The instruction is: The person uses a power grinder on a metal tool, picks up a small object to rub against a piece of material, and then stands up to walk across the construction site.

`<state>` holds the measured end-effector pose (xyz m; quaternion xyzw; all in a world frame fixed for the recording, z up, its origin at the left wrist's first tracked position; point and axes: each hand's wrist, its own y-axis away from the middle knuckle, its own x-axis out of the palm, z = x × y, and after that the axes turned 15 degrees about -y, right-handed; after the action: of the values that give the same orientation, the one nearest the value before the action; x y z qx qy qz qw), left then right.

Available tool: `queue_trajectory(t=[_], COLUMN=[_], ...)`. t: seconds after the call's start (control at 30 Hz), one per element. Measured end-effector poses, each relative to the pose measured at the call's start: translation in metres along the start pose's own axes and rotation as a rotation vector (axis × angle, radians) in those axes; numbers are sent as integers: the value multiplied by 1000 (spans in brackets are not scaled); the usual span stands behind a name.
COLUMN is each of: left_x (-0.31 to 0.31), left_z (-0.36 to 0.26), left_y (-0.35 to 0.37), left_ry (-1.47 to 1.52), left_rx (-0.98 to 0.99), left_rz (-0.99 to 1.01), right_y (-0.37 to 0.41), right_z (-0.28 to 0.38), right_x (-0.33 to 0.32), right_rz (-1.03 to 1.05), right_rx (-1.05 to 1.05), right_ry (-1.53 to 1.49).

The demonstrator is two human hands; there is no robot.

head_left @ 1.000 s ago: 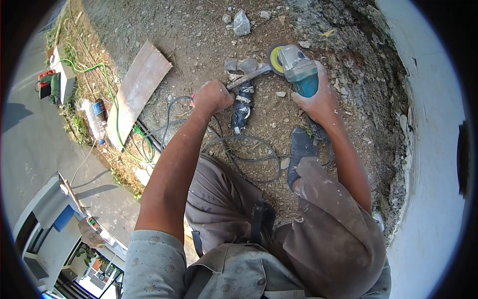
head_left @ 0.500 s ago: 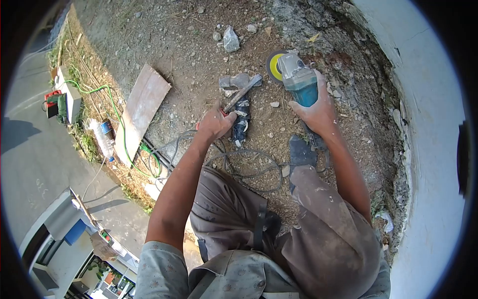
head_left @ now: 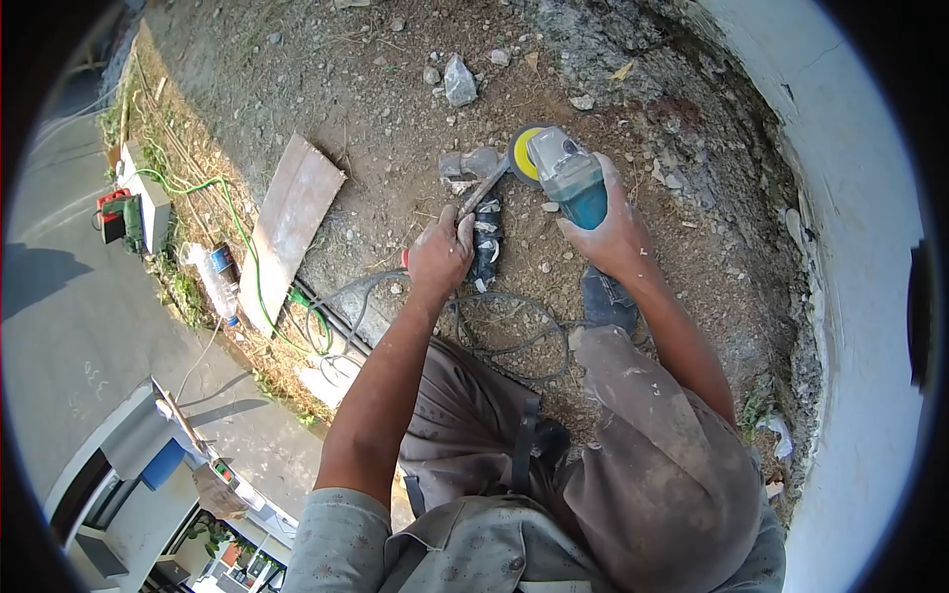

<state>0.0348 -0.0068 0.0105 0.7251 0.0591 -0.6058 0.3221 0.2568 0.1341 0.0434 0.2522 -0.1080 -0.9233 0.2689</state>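
My left hand [head_left: 441, 255] is closed round a long chisel-like tool [head_left: 484, 190] with a red handle end showing behind the fingers. My right hand [head_left: 611, 229] grips a teal angle grinder [head_left: 577, 180], whose yellow disc [head_left: 525, 155] is at the tool's far tip; whether they touch is hard to tell. Below the tool, a hammer-shaped object with a black-wrapped handle [head_left: 485, 245] and a dusty head [head_left: 465, 166] lies on the soil.
A dusty board [head_left: 295, 222] lies to the left, crossed by a green cord [head_left: 247, 229]. Bottles [head_left: 219, 279] lie beside it. Grey cable loops [head_left: 509, 341] rest near my legs. A pale stone [head_left: 460, 81] is ahead, and a white wall [head_left: 860, 296] rises on the right.
The grinder in my right hand has moved left and slightly down, bringing its disc to the tool's tip. My left hand has shifted slightly right, and its grip has turned.
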Motion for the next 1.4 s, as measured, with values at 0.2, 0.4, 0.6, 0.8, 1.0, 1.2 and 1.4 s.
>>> queue_trajectory(t=[0.2,0.4,0.6,0.8,1.0,1.2,1.4], left_x=[8,11,12,11,10,7,9], left_z=[-3,-2,-3,-3,-2,-5,-5], left_y=[3,4,3,4,4,5,4], left_ry=[-17,-10,-10,-5,22,-6,-14], left_rx=[-4,13,0,-7,-8,-30,-40], left_rz=[-101,-127,-132,-124,-88,-44,-71], right_y=[1,7,11,11,9,18,12], right_z=[-7,-17,-17,-24,-8,-23,-8], right_x=[-4,-3,0,4,-1,2,6], right_rz=[30,7,39,17,61,15,63], right_rx=[-13,15,3,-6,75,-87,21], right_ry=[-28,-59,-46,-48,-16,-56,-7])
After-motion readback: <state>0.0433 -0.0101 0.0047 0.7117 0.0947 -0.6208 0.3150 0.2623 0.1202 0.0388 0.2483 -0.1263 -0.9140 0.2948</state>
